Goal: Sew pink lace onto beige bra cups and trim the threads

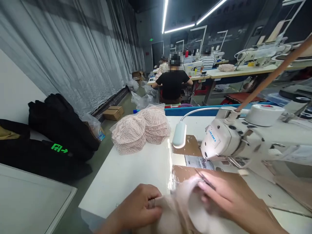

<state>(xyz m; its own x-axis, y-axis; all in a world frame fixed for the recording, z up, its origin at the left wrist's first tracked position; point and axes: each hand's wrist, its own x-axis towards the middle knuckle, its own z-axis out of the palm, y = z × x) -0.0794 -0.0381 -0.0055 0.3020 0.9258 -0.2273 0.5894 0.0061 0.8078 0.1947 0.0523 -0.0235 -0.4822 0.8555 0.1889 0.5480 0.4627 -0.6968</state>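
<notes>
My left hand [140, 206] is closed, thumb and fingers pinching the edge of a pale pink bra with moulded cups [168, 211]. At the bra's right cup is my right hand [224, 195], fingers bent around a thin dark pointed tool [205, 179]. Motion blurs that hand, and I cannot make out the tool's exact kind. The bra hangs between both hands at the front edge of the table, its lower part cut off by the frame. Just beyond it stands a white JUKI sewing machine [216, 139], its needle area above a metal plate [198, 162].
Stacked pink lace cups [131, 133] lie on the white table [136, 169] at the far left. A small lamp [179, 135] on a bendy neck and a thread cone [264, 115] flank the machine head. Dark cloth [60, 130] is heaped left. A person in black [173, 85] sits ahead.
</notes>
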